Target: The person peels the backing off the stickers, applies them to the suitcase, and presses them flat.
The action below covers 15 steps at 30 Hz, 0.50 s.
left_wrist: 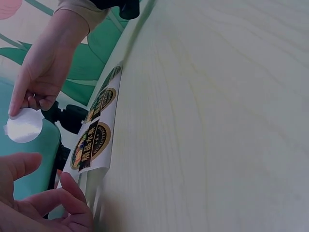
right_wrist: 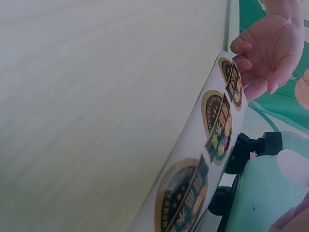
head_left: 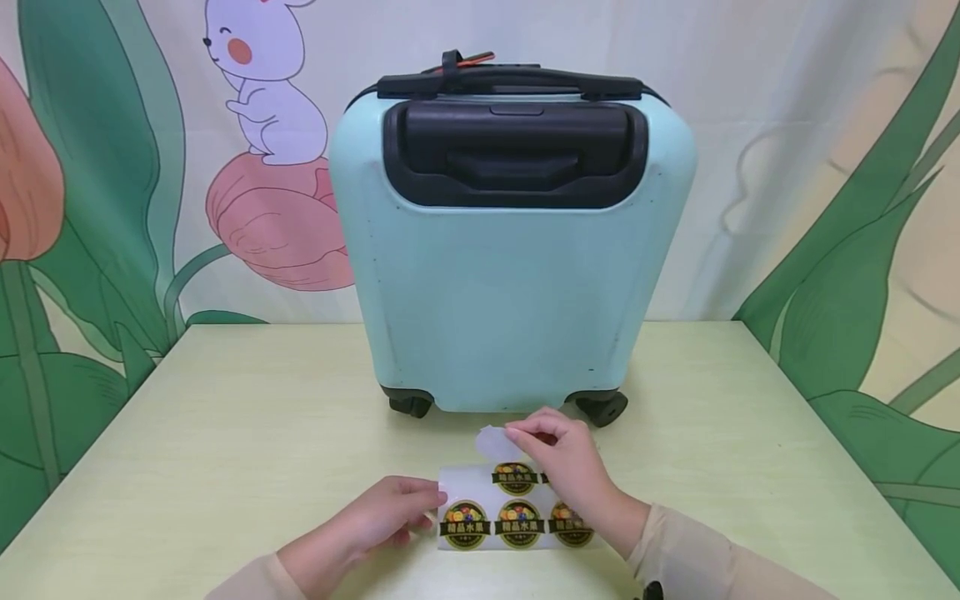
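Note:
A sheet of round dark fruit-label stickers [head_left: 519, 533] lies on the table with its printed side up. Between thumb and index finger, my right hand [head_left: 572, 458] pinches one round sticker [head_left: 497, 444] above the sheet's far edge. Its pale, plain side shows in the head and left wrist views; the left wrist view shows the disc [left_wrist: 25, 125] nearly full on. At the sheet's left edge is my left hand [head_left: 386, 512], fingers loosely bent and touching the edge. In the right wrist view the left hand's [right_wrist: 273, 50] thumb stands apart from its fingers.
Upright behind the sheet stands a mint-green suitcase [head_left: 502, 300] with black wheels [head_left: 602, 407] and a black top handle [head_left: 510, 82]. Pale wood-grain table [head_left: 225, 433] extends on both sides. A printed curtain [head_left: 810, 167] with plants and a rabbit hangs behind.

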{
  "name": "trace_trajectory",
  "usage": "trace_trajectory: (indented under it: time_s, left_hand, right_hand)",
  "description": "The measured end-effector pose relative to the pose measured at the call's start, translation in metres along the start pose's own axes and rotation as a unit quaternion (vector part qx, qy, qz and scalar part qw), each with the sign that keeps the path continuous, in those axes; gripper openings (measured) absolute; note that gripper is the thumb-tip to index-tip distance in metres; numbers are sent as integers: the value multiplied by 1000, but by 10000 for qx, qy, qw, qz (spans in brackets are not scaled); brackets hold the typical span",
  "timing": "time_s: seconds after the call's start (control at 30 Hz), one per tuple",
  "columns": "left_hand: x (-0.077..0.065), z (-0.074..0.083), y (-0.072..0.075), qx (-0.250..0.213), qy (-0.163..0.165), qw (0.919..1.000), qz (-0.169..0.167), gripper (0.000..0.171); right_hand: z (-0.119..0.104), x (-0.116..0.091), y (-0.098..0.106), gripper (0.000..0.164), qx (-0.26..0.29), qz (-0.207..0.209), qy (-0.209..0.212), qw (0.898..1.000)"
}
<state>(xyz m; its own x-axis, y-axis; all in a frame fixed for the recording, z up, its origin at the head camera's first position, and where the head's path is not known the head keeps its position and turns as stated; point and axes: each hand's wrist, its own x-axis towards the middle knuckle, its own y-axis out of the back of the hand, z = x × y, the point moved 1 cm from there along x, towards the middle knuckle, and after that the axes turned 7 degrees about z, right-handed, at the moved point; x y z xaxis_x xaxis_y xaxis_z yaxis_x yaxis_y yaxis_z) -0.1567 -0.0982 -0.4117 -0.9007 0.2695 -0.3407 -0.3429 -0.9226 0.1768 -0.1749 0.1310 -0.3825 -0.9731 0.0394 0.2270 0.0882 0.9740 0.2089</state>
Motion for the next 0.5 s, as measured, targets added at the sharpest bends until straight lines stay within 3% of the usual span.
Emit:
trace_trajectory:
  time_s: [0.23, 0.37, 0.5]
  left_hand:
    - [-10, 3, 6, 566, -223, 9970, 483, 53]
    - [-16, 11, 9, 519, -393, 9951, 743, 50]
    - [-22, 21, 9, 395, -587, 9953, 660, 45]
  right_hand:
    - [0, 1, 2, 11, -49, -10, 25, 10000]
    - [0, 2, 4, 11, -65, 15, 57, 10000]
    - [-1, 2, 5, 11, -43, 31, 113, 9999]
